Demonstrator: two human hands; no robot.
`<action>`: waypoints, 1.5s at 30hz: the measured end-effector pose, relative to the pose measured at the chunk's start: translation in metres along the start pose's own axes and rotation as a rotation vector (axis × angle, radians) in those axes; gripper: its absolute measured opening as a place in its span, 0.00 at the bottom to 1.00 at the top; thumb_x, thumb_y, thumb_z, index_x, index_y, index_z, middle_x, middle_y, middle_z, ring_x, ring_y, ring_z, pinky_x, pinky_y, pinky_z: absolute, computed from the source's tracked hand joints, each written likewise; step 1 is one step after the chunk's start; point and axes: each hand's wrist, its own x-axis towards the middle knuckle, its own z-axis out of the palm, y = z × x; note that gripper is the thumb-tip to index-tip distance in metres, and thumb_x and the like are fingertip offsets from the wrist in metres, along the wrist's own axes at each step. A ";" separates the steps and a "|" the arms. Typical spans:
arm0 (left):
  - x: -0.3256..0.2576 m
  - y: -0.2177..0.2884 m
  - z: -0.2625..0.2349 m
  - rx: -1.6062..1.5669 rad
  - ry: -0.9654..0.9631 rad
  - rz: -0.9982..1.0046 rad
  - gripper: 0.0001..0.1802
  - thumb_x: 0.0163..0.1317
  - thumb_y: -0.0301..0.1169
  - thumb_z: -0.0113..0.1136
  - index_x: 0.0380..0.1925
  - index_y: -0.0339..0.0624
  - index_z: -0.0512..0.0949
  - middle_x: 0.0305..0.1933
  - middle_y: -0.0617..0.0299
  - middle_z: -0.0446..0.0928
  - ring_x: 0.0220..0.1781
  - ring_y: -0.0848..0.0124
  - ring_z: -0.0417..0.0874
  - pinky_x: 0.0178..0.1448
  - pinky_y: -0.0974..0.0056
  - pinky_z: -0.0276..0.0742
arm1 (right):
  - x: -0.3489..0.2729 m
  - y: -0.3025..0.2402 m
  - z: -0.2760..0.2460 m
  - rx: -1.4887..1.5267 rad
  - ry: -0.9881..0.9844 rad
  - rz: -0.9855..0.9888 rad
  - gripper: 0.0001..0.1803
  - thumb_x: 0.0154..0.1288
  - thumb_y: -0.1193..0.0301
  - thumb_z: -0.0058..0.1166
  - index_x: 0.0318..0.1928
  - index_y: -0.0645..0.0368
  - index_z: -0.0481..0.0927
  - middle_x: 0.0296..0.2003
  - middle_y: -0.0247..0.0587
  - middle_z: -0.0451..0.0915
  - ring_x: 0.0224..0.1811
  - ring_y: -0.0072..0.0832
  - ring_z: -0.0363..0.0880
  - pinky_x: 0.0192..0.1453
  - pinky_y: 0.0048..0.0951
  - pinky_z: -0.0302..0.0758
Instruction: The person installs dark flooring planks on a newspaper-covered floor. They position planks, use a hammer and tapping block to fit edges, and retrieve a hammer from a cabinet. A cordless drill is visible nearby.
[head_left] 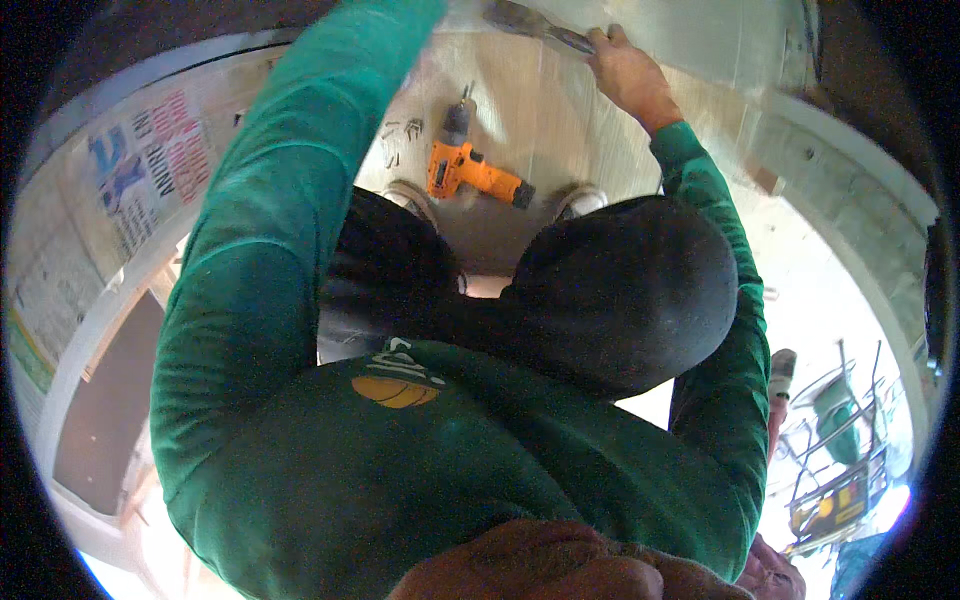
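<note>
My right hand [635, 85] is at the top, right of centre, its fingers closed on the end of a flat, dark tool with a broad blade [520, 18]. The blade points left, close to a pale surface; its exact kind is unclear. My left arm, in a green sleeve [330, 110], reaches up past the top edge, and the hand at its end is out of sight. Between my shoes lies an orange and black cordless drill [462, 165] with a bit in its chuck, apart from both arms.
Several small dark screws or bits [403, 130] lie left of the drill. A printed sheet [140, 170] covers part of the curved-looking left side. A small wooden block [768, 182] sits on the right. Metal-framed items [835, 430] stand at the lower right.
</note>
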 end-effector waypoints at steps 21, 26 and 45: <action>0.034 -0.016 -0.011 0.390 -0.224 0.242 0.27 0.61 0.39 0.67 0.53 0.30 0.78 0.53 0.36 0.82 0.56 0.42 0.84 0.60 0.48 0.80 | 0.012 -0.045 0.040 -0.146 0.266 -0.256 0.15 0.69 0.71 0.50 0.47 0.72 0.81 0.39 0.63 0.84 0.37 0.48 0.85 0.41 0.46 0.84; -0.048 0.007 0.001 -0.133 0.604 0.003 0.18 0.72 0.30 0.55 0.55 0.28 0.77 0.54 0.37 0.82 0.56 0.44 0.84 0.58 0.49 0.79 | 0.035 -0.042 0.011 -0.046 0.023 -0.108 0.17 0.69 0.72 0.48 0.47 0.77 0.79 0.40 0.68 0.82 0.39 0.53 0.85 0.45 0.46 0.84; -0.043 -0.023 0.153 -0.523 0.490 -0.123 0.31 0.72 0.41 0.62 0.66 0.31 0.68 0.46 0.48 0.85 0.45 0.57 0.88 0.56 0.52 0.85 | 0.136 -0.023 -0.019 -0.192 0.118 -0.058 0.13 0.68 0.69 0.54 0.42 0.69 0.83 0.38 0.62 0.83 0.37 0.52 0.87 0.43 0.45 0.85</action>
